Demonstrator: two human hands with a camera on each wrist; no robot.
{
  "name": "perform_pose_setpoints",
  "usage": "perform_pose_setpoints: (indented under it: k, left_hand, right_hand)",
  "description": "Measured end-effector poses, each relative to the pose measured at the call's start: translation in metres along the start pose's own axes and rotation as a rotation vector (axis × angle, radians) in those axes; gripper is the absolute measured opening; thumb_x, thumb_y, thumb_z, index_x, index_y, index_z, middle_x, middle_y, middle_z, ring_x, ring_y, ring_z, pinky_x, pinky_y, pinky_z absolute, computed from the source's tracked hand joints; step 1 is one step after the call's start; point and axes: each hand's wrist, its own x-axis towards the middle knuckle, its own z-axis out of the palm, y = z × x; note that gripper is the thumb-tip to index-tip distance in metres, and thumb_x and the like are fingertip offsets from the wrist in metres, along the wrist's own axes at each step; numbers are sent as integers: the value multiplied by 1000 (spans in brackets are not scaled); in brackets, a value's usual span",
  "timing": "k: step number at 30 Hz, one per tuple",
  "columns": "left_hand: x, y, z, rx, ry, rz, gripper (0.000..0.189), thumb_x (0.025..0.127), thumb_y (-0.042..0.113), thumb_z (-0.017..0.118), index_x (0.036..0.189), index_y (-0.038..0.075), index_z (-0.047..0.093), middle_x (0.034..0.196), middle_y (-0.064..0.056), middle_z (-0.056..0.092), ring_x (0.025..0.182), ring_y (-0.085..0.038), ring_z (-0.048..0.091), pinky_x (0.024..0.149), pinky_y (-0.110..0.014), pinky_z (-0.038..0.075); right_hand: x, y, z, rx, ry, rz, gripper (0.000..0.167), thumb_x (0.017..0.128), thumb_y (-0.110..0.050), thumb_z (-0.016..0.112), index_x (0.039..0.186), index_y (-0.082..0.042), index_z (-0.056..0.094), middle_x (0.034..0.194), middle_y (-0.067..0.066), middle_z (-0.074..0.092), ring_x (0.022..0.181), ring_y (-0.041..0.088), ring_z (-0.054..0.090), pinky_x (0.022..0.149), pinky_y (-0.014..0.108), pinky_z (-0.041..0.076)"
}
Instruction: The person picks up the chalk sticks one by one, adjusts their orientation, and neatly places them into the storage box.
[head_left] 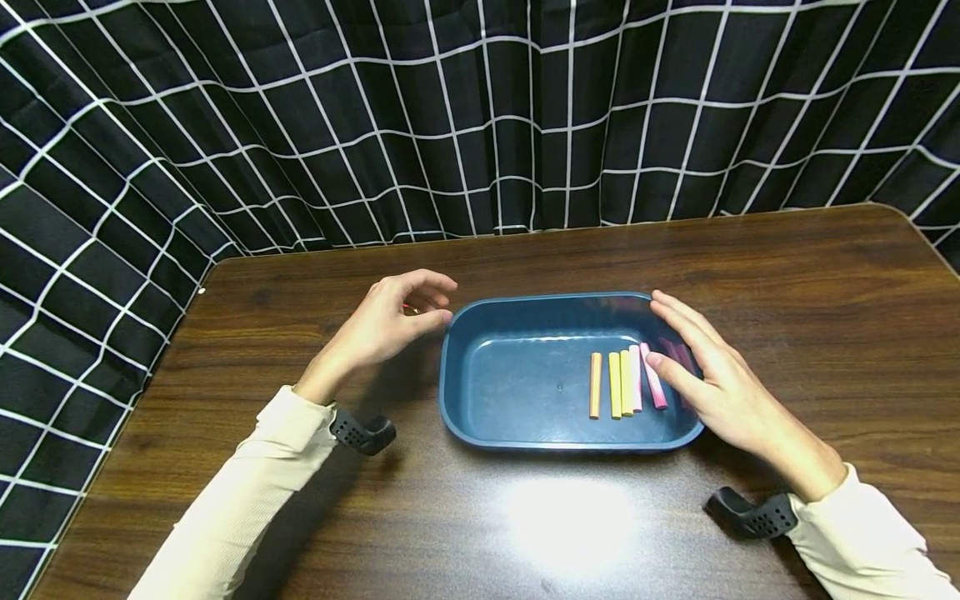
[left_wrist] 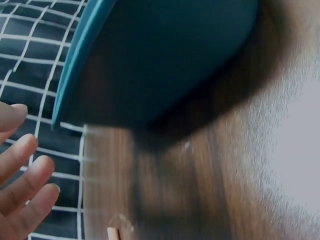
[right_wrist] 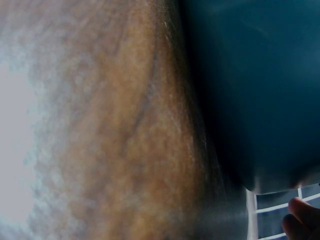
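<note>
A blue plastic tray (head_left: 517, 443) sits on the wooden table. Toward its right end lie several chalk sticks: an orange one (head_left: 596, 385), two yellow ones (head_left: 621, 384), a pale pink one (head_left: 635, 379) and a brighter pink one (head_left: 653, 377). Just off the tray's left end is my left hand (head_left: 382, 321), its fingers loosely bent and its thumb tip right at the rim. My right hand (head_left: 720, 383) is over the right end, fingers extended to the far corner, thumb above the pink chalk. The left wrist view shows the left fingers (left_wrist: 30, 185) apart from the tray wall.
A small orange stick (left_wrist: 113, 233) lies on the table, cut off at the bottom of the left wrist view. A black grid-patterned curtain (head_left: 450, 125) hangs behind and left of the table (head_left: 810, 333). Light glares off the wood in front of the tray.
</note>
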Motion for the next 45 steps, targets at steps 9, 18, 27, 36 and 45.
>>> perform_pose_setpoints:
  k: [9, 18, 27, 36, 45]
  left_hand:
    - [2, -18, -7, 52, -2, -55, 34, 90, 7, 69, 123, 5, 64, 108, -16, 71, 97, -25, 68, 86, -38, 55]
    - [3, -41, -12, 159, 2, -79, 33, 90, 4, 67, 122, 0, 64, 103, -18, 71, 89, -27, 68, 75, -29, 51]
    - [3, -56, -15, 227, -47, -62, 30, 90, -2, 65, 120, -3, 66, 113, -22, 70, 100, -32, 69, 88, -45, 55]
    - [1, -65, -16, 298, -66, -85, 28, 88, -1, 66, 117, -1, 67, 100, -17, 73, 89, -26, 65, 82, -42, 51]
    - [1, -69, -14, 300, -98, -61, 31, 84, -6, 64, 115, -1, 68, 97, -15, 73, 84, -22, 63, 76, -33, 49]
  right_hand:
    - [0, -1, 0, 10, -22, 32, 62, 98, -20, 60, 154, -11, 34, 162, 11, 28, 149, 33, 27, 114, 12, 14]
    - [0, 0, 1, 1, -17, 28, 61, 98, -20, 60, 153, -10, 35, 162, 11, 29, 151, 19, 25, 111, 7, 13]
    - [0, 0, 0, 11, -20, 35, 61, 98, -20, 60, 153, -11, 35, 162, 11, 28, 150, 25, 26, 112, 8, 13]
    - [0, 0, 0, 13, -16, 26, 62, 98, -19, 60, 154, -12, 35, 162, 11, 29, 150, 19, 25, 111, 8, 14]
    - [0, -1, 0, 19, -24, 42, 62, 98, -20, 59, 154, -13, 34, 162, 13, 28, 149, 36, 26, 118, 19, 15]
